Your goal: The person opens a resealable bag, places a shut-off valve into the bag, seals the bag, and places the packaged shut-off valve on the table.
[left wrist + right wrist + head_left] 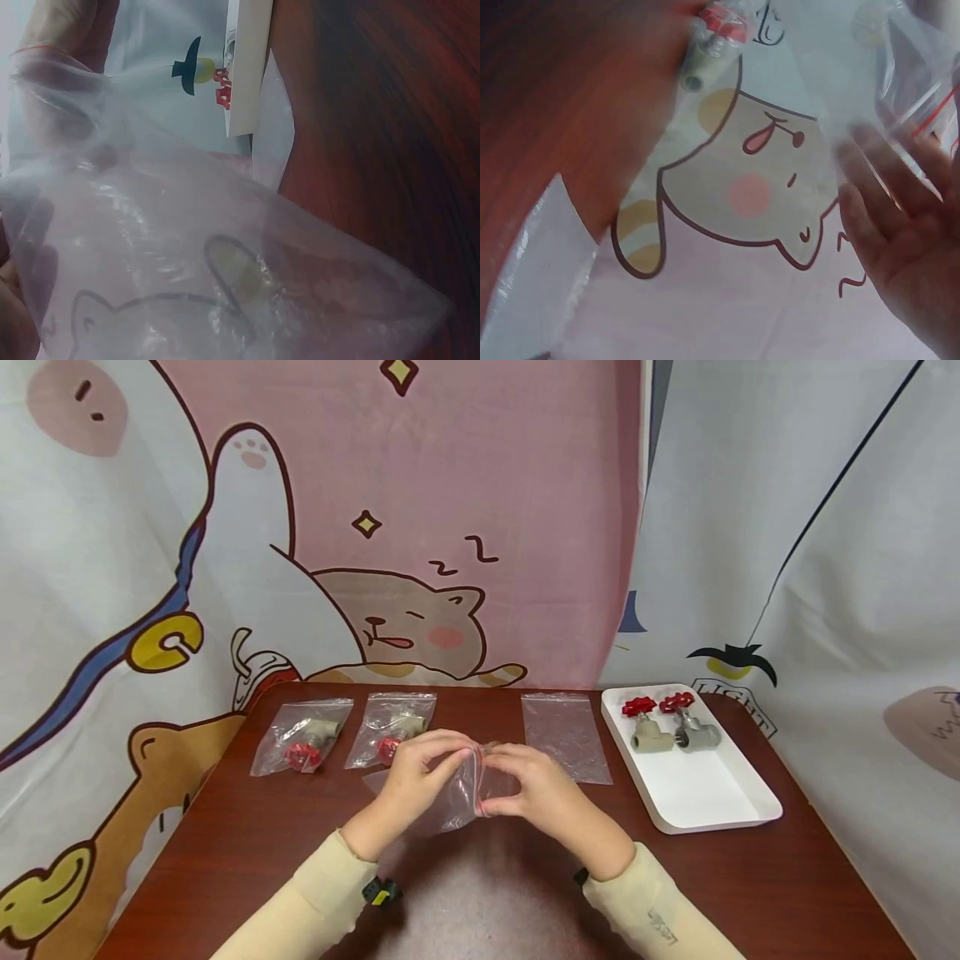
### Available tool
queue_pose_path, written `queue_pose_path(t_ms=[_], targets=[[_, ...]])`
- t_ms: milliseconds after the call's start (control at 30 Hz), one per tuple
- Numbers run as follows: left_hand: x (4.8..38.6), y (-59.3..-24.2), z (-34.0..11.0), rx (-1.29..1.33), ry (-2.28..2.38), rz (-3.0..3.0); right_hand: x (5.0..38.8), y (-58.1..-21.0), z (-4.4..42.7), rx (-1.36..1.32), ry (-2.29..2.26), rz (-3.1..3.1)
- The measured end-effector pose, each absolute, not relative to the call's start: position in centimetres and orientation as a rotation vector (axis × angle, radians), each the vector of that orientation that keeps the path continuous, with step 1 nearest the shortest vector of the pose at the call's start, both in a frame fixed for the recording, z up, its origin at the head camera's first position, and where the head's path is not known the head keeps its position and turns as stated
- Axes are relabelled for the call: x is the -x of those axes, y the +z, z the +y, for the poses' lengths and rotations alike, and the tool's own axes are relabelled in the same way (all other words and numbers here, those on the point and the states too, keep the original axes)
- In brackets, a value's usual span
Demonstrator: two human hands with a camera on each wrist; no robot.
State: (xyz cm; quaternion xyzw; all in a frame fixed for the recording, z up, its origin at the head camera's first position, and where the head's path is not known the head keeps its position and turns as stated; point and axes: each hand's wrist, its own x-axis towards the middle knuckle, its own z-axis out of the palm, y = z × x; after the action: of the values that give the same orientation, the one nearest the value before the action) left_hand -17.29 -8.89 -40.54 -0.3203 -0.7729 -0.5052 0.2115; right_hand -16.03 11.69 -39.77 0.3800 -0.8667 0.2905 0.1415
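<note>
One cartoon-printed cloth backdrop (555, 527) along the far side, continuing to left and right, pink at the centre and whitish grey on both flanks. On the pink, one sleeping cat (408, 618), two letter Zs (482, 548) and two yellow-centred sparkles (367, 524).

One dark red-brown tabletop (247, 860) in front, wood-grained, with a pale sheen at the near middle. Two cream sleeves (315, 889) reaching in from the near side, with lettering on the right one. One white rectangular tray (720, 793) at the far right, low-walled.

Four clear zip bags in all. Two at the far left, lying near each other: an outer bag (273, 739) and an inner bag (363, 743). One flat bag (570, 743) at the far side, just beside the tray. One held bag (446, 810) at the middle, raised above the tabletop, mouth turned right and edged with a thin red line.

Two bare hands at that mouth. Left hand (408, 781) pinching its far corner between thumb and fingers. Right hand (540, 789) with thumb and fingers spread apart; exact contact under the film impossible to tell.

Four valves. One beige valve in each far-left bag; one beige and one grey valve (699, 735) in the tray's far end, beige to the left. Four red handwheels (639, 707), one per valve. Two dark wrist straps (382, 891), one per sleeve.
</note>
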Motion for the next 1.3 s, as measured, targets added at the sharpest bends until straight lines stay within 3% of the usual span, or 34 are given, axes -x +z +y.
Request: queue_pose_path(t_ms=[200, 433, 867, 1300], targets=[[17.3, -40.3, -9.0, 0.841, -1.409, -2.120, 15.8, -39.4, 11.7, -1.193, 0.721, -2.494], [17.4, -40.3, -9.4, 0.716, -1.407, -2.147, 16.1, -40.1, 12.3, -1.065, 1.043, -2.354], [15.5, -37.4, -9.6, 0.675, -1.422, -2.141, 20.3, -40.9, 19.7, -0.427, 1.176, -2.468], [17.5, -40.9, -10.5, 0.680, -1.417, -2.146, 26.2, -43.2, 29.1, 0.042, 1.166, -2.840]])
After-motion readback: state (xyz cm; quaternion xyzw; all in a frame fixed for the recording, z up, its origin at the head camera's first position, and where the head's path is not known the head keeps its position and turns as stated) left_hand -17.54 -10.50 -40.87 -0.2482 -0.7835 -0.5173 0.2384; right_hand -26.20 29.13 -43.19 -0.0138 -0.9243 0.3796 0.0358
